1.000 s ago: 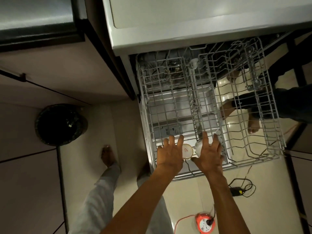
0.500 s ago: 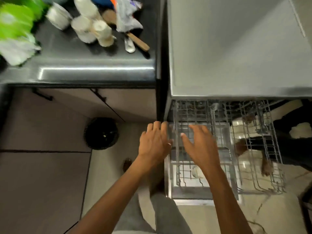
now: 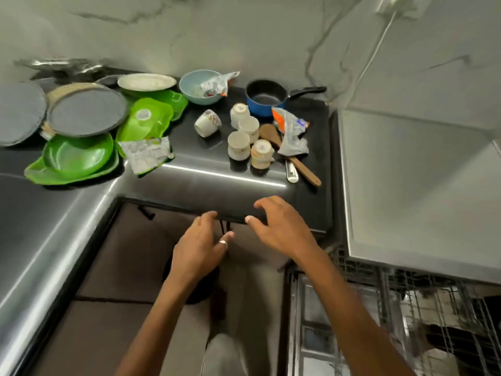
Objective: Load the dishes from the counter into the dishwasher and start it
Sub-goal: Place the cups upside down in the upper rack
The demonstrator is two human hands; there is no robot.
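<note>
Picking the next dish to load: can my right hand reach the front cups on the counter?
Probably yes. The right hand is empty, fingers spread over the counter edge, and only bare counter lies between it and the front cups.

both forearms bare, stretched forward side by side. left hand (image 3: 199, 251) palm down, just below the front edge of the surface (image 3: 206, 185); fingers relaxed, near straight, tips at the edge; ring (image 3: 222, 242) on one finger. right hand (image 3: 283, 230) a little higher, fingers spread and slightly bent, tips over that edge, thumb at it. both hold nothing. hands apart, not touching.
</note>
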